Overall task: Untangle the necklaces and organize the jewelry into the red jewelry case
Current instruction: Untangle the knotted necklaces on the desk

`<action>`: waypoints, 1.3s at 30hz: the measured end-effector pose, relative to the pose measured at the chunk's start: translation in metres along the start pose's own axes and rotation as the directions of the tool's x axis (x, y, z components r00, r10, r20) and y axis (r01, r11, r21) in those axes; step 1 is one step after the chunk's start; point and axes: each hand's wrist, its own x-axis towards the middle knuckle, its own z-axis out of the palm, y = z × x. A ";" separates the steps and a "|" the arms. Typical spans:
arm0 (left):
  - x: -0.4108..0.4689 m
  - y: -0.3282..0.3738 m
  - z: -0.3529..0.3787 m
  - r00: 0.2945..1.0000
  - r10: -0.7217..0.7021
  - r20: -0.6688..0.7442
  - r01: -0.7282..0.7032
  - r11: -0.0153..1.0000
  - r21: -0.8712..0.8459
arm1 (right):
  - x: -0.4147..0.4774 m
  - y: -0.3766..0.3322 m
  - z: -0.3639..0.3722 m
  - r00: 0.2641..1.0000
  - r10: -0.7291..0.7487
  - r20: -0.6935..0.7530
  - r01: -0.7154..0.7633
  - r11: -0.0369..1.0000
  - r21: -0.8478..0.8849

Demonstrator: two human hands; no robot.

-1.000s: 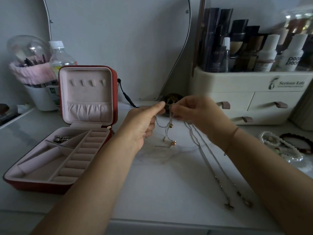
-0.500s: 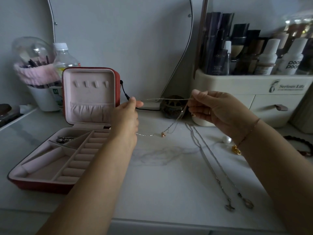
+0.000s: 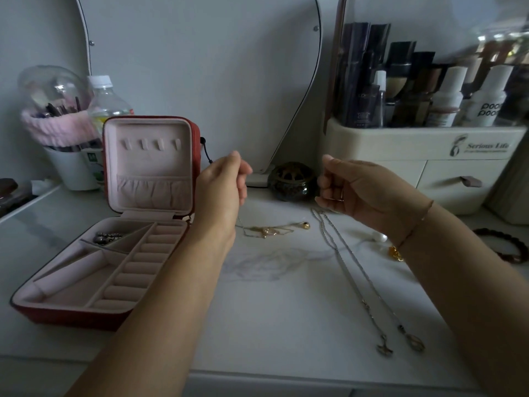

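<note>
The red jewelry case [image 3: 71, 310] lies open at the left, its pink lid [image 3: 148, 161] upright, with a small silver piece [image 3: 108, 237] in a back compartment. My left hand [image 3: 226, 184] hovers beside the lid and pinches a thin strand that runs down to the gold necklace [image 3: 272, 229], which is bunched on the table. My right hand [image 3: 352, 190] hangs in the air with curled fingers; I see no chain in it. Two long silver necklaces [image 3: 352, 270] lie stretched toward me, with their pendants [image 3: 400, 346] near the front edge.
A pearl [image 3: 380, 237], a gold charm [image 3: 396, 253] and a dark bead bracelet [image 3: 503, 245] lie by my right wrist. A dark round pot [image 3: 292, 181] stands behind, a cosmetics organizer [image 3: 429, 156] at back right, and a water bottle [image 3: 106, 104] and brush cup [image 3: 65, 138] at back left.
The gold necklace, stretched between both hands half a second ago, has dropped onto the table. My hands have moved apart, and the right one no longer holds the strand.
</note>
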 end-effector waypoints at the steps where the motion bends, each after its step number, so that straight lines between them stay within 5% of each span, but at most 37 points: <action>1: -0.001 0.001 0.001 1.000 0.012 0.019 -0.012 1.000 0.009 | 0.001 0.002 0.000 1.000 -0.008 -0.004 0.008 0.998 -0.057; 3: -0.002 0.000 0.001 1.000 -0.008 0.012 0.008 0.999 0.033 | 0.003 0.009 0.001 0.997 -0.072 -0.021 0.062 0.948 -0.314; 4: -0.001 0.000 0.000 0.999 -0.036 -0.003 0.036 0.998 0.049 | 0.004 0.014 0.001 0.990 -0.141 -0.014 0.113 0.842 -0.527; 6: 0.001 -0.002 -0.002 0.995 -0.100 -0.024 0.102 0.990 0.095 | 0.009 0.027 0.003 0.959 -0.265 0.102 0.221 0.469 -0.855; 8: 0.001 -0.004 -0.004 0.991 -0.136 -0.017 0.137 0.977 0.163 | 0.013 0.038 0.006 0.957 -0.220 0.189 0.236 0.209 -0.949; 18: 0.000 -0.010 -0.007 0.988 -0.156 0.021 0.131 0.887 0.442 | 0.018 0.044 0.012 0.959 -0.210 0.188 0.206 0.066 -0.976; 20: -0.002 -0.010 -0.007 0.987 -0.151 0.052 0.102 0.848 0.521 | 0.018 0.045 0.012 0.954 -0.227 0.196 0.219 0.079 -0.973; 22: -0.004 -0.010 -0.007 0.989 -0.136 0.067 0.070 0.801 0.594 | 0.016 0.042 0.010 0.947 -0.264 0.182 0.239 0.201 -0.950; 25: -0.004 -0.015 -0.008 0.995 -0.069 0.074 -0.008 0.673 0.740 | 0.010 0.032 0.008 0.963 -0.251 0.102 0.239 0.609 -0.756; 28: -0.007 -0.018 -0.008 0.990 -0.044 0.131 -0.082 0.578 0.812 | 0.007 0.018 0.008 0.981 -0.192 0.035 0.193 0.931 -0.311; 33: -0.012 -0.014 -0.001 0.929 -0.215 0.302 0.018 0.840 0.542 | 0.005 0.007 0.006 0.964 -0.242 0.109 0.232 0.968 0.101; 39: -0.019 -0.014 0.006 0.793 -0.270 0.546 -0.002 0.895 0.446 | 0.003 0.001 0.003 0.937 -0.302 0.176 0.259 0.938 0.233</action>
